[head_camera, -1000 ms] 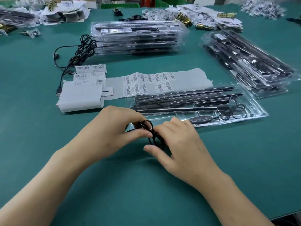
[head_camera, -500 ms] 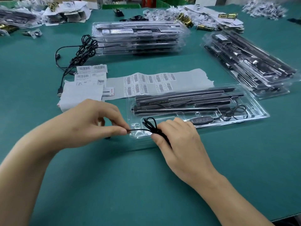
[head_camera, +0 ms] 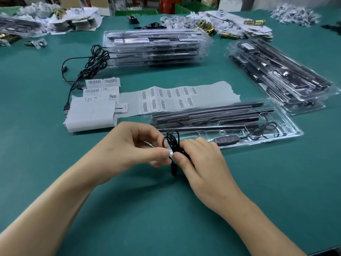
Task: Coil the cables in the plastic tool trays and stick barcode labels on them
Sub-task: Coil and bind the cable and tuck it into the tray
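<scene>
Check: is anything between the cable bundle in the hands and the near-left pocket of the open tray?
Nothing visible. Left hand and right hand pinch the cable bundle at the near-left corner of the tray; its near-left pocket looks bare.

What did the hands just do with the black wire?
The left hand, which had pulled a strand out leftward, came back against the right hand. Both now pinch the cable, its loops standing up between them. The tray and labels stayed put.
</scene>
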A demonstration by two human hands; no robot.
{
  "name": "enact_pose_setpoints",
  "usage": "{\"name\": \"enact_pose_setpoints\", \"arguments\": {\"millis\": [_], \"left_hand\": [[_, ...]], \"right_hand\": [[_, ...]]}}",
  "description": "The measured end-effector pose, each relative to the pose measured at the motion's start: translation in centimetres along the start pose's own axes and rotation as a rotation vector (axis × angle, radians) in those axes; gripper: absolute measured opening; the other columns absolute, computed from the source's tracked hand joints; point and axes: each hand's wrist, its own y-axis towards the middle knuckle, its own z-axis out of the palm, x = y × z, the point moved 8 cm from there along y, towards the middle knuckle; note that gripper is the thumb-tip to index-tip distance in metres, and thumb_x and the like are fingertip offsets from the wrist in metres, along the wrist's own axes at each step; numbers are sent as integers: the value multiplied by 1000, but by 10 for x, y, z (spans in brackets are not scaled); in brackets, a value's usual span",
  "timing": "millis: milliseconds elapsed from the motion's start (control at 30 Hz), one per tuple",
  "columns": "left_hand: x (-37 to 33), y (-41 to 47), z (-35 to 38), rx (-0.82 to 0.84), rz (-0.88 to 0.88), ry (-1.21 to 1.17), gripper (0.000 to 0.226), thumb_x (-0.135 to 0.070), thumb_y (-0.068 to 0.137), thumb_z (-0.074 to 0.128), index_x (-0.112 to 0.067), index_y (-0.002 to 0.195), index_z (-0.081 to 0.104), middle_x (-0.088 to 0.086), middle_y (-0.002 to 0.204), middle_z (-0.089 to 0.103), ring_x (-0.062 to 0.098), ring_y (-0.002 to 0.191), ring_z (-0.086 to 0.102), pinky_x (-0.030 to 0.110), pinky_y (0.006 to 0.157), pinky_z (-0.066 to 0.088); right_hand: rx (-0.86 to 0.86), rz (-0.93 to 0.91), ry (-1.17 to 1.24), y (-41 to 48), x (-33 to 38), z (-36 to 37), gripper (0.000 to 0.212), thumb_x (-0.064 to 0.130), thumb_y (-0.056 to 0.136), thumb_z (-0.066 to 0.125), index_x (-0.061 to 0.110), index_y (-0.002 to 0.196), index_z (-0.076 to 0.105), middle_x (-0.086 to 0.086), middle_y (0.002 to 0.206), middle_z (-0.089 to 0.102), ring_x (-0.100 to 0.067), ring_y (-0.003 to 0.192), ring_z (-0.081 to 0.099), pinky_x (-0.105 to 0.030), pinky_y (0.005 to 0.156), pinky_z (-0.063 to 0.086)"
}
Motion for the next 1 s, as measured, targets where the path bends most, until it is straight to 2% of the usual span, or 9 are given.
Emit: {"name": "enact_pose_setpoints", "arguments": {"millis": [100, 233, 333, 500, 567, 667, 800, 867, 1000], "left_hand": [[3, 2, -1, -71, -24, -76, 13, -18, 71, 83, -12, 78, 74, 17, 82, 77, 27, 80, 78, 23, 67, 58], [5, 2, 2, -73, -37, -130, 9, -16, 73, 82, -16, 77, 74, 16, 82, 76, 30, 85, 78, 24, 69, 59], [4, 1, 2, -73, -42, -133, 10, -19, 74, 82, -16, 78, 73, 18, 83, 76, 32, 84, 78, 26, 69, 60], [5, 2, -2, -88, -21, -63, 15, -21, 74, 84, -16, 79, 71, 15, 84, 76, 27, 80, 77, 25, 67, 59], [4, 3, -5, -63, 8, 16, 19, -16, 75, 88, -14, 79, 70, 11, 82, 77, 22, 78, 76, 23, 64, 56], [-3, 2, -11, -92, 101, 229, 30, -22, 70, 92, -18, 83, 65, 2, 82, 76, 15, 75, 72, 22, 61, 53], [-24, -4, -6, -118, 379, 595, 51, -36, 73, 91, -34, 115, 62, -11, 102, 70, 15, 97, 69, 25, 66, 51], [-29, -6, 3, -54, 474, 639, 47, -38, 79, 87, -30, 121, 68, -11, 106, 69, 17, 96, 68, 22, 68, 52], [-27, -6, 6, -16, 481, 686, 22, -27, 82, 84, -25, 102, 76, -10, 91, 68, 15, 81, 68, 20, 69, 53]], "right_hand": [[16, 18, 9, 0, -2, 1, 27, 39, 105, 38, 23, 90, 54, 17, 81, 48, -11, 83, 42, -33, 79, 31], [26, 12, -10, -1, -1, 1, 30, 41, 104, 33, 24, 88, 51, 15, 81, 48, -12, 83, 43, -35, 79, 33], [36, -14, -57, -2, 1, 2, 26, 40, 104, 35, 25, 86, 46, 14, 80, 46, -13, 82, 40, -34, 78, 32], [85, -49, -169, -2, 4, 5, 32, 51, 98, 41, 23, 98, 56, 14, 89, 51, -14, 86, 43, -33, 83, 33], [75, -49, -207, -3, 6, 5, 28, 46, 100, 40, 22, 99, 55, 12, 90, 52, -15, 87, 44, -34, 82, 34], [82, -40, -241, -3, 8, 5, 27, 42, 102, 36, 22, 99, 54, 12, 94, 53, -16, 89, 43, -34, 83, 32], [73, -59, -253, -4, 11, 4, 28, 38, 103, 33, 22, 102, 56, 11, 96, 55, -17, 90, 45, -34, 83, 34], [52, -76, -240, -5, 12, 2, 28, 37, 103, 36, 20, 103, 58, 9, 96, 56, -18, 90, 47, -36, 82, 36], [30, -110, -270, -5, 15, 2, 27, 36, 104, 39, 18, 101, 60, 8, 91, 53, -18, 87, 46, -38, 79, 39]]}}
